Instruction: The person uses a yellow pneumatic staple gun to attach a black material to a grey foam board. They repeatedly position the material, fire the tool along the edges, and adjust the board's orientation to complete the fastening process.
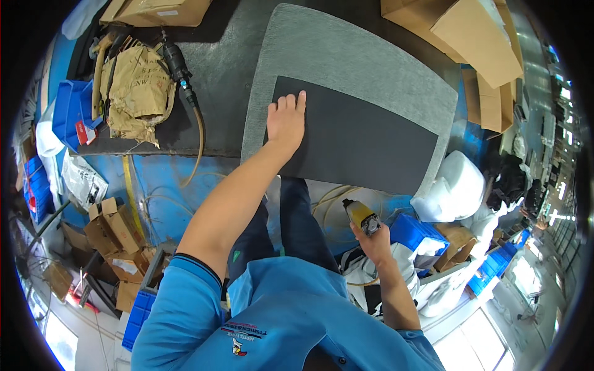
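My left hand [287,122] lies flat with its fingers stretched out, pressing on the left end of a dark, smooth rectangular sheet [359,136]. The sheet lies on a larger grey, rough-textured panel [346,59] with a curved far edge, and the near part of both reaches past the table edge. My right hand [375,244] is low on the right, away from the panel. Its fingers are wrapped round a yellow power tool [361,216] with a black tip and a metallic end; the exact kind of tool is unclear.
A dark workbench [216,74] carries a black air tool [176,62] with a brown hose [201,139], a crumpled paper bag [139,86] and a blue bin [71,114]. Cardboard boxes [476,40] stand at far right. White wrapped material [458,185] sits beside the panel; hoses lie on the floor.
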### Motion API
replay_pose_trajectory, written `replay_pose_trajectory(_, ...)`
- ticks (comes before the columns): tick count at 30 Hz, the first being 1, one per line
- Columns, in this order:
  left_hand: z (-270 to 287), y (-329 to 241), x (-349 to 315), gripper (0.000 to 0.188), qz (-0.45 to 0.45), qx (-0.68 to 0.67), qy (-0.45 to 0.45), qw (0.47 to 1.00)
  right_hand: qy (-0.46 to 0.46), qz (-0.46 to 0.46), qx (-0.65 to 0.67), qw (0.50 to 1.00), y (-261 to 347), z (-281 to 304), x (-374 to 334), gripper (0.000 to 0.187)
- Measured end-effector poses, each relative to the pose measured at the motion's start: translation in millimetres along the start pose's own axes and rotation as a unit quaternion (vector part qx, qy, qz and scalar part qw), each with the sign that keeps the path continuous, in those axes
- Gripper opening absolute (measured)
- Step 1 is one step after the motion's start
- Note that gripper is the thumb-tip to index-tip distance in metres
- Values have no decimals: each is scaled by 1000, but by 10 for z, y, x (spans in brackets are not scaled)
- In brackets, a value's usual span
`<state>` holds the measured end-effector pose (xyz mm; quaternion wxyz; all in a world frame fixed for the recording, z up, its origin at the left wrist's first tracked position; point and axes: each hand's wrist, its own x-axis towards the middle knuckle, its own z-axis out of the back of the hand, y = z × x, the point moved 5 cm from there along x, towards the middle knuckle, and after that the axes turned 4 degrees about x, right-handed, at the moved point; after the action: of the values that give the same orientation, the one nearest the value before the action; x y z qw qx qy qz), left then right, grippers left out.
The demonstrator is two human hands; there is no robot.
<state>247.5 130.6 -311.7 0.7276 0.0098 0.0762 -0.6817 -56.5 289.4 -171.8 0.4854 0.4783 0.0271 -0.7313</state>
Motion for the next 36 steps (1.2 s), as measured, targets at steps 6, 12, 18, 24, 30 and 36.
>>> replay_pose_trajectory(6, -20, -60, -502, 68, -14, 40, 52, 998, 9, 11, -15, 1000, 124, 314, 467, 39)
replay_pose_trajectory(12, 22, 5, -178, 91, 70, -5, 206, 976, 18, 76, -42, 996, 622, 555, 705, 57)
replay_pose_trajectory(18, 15, -56, -419, 81, 6, 56, 79, 995, 20, 57, -41, 997, 746, 557, 787, 54)
replay_pose_trajectory(24, 195, 42, -175, 78, 3, -5, 211, 977, 45, 52, -11, 998, 893, 388, 747, 54)
replay_pose_trajectory(30, -8, 67, -285, 77, 5, -2, 142, 990, 55, 106, -61, 991, 1311, 317, 887, 54)
replay_pose_trajectory(36, 36, 104, -281, 79, -7, -28, 119, 992, 36, 245, -133, 960, 1938, 235, 1327, 64)
